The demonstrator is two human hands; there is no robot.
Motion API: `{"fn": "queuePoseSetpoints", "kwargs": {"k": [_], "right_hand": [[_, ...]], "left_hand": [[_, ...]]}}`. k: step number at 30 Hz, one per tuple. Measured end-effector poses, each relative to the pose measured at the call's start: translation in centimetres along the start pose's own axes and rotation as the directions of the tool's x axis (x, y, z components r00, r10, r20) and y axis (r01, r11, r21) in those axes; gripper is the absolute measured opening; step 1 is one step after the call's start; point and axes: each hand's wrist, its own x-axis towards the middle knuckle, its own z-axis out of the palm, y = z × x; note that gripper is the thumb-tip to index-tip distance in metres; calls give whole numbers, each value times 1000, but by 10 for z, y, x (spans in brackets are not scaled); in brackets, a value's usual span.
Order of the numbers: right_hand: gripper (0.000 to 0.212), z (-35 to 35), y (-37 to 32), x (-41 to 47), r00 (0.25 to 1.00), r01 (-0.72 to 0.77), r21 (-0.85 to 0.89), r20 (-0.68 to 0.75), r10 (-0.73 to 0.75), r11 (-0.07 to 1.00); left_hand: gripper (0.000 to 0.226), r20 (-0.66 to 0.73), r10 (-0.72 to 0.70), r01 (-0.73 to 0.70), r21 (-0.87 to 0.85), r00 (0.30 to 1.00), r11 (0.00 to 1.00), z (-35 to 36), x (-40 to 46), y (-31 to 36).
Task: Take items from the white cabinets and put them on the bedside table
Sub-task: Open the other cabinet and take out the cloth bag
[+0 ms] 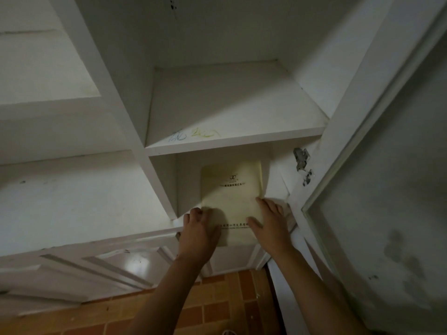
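So the thing in play is a pale yellow, flat paper booklet [232, 194] with rounded corners. A small dark logo is printed near its top, with a dark banner line of text under it, and two lines of small dark print run across near its bottom edge; none of the lettering can be read. The cover looks a bit stained and faded. It's lying in the lower compartment of the white wooden cabinet [159, 182], with its near end sticking out past the front lip.

The booklet is held at its near end from both sides. The left hand [199, 228] is set on the booklet's left bottom corner, fingers curled over the edge, so it's gripped there. The right hand [271, 223] is laid along the booklet's right edge, fingers stretched forward and thumb pressed across the cover; whether the fingers wrap underneath can't be told.

Just above the booklet, a white shelf board [232, 117] is seen, with blue and yellow crayon scribbles [193, 135] near its front edge. Right of the booklet, a metal hinge [301, 158] is fixed to the cabinet side, and past that the open white cabinet door [387, 189] with a smudged panel is swung out. Below the booklet, orange-brown floor tiles [217, 305] are visible under the forearms.
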Motion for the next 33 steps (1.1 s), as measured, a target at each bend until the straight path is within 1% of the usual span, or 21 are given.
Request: {"fn": "queuePoseSetpoints", "kwargs": {"k": [3,5,8,12,14,16,18,22,24,27,31,33], "right_hand": [[63,2,-3,-4,1000,23,12,-21,-23,1000],[59,3,-4,-9,999,41,36,-13,-40,999],[56,6,-4,-23,999,42,104,12,-44,994],[51,6,2,-40,999,30,203,-20,-26,979],[58,1,3,-41,999,-27,269,-21,34,963],[72,-4,3,-37,995,-99,346,36,93,933],[82,-6,0,-31,991,-130,413,90,102,901],[87,2,-4,-27,989,-129,428,126,83,894],[88,5,-5,-28,984,-154,463,156,91,873],[84,5,-4,-31,983,-169,498,150,107,850],[69,6,-1,-37,990,-142,472,80,118,870],[68,9,-2,-44,991,-131,489,69,111,862]], "left_hand": [[57,6,-54,54,-85,999,995,0,-2,10],[57,19,-47,49,-134,999,990,5,-8,9],[59,-9,-45,43,-195,999,980,18,-23,1],[59,-41,-104,89,-279,994,956,28,-43,-6],[60,-33,-114,99,-308,993,946,29,-48,-5],[62,-24,-104,90,-335,994,938,26,-46,-3],[63,-19,-106,93,-342,994,935,22,-38,-2],[62,-9,-146,133,-370,989,920,17,-23,0],[62,-10,-151,134,-406,988,904,20,-21,-2],[63,-12,-177,152,-457,984,877,27,-24,-7],[61,28,-210,194,-514,977,835,30,-34,-10],[60,45,-211,203,-525,976,827,30,-40,-10]]}}
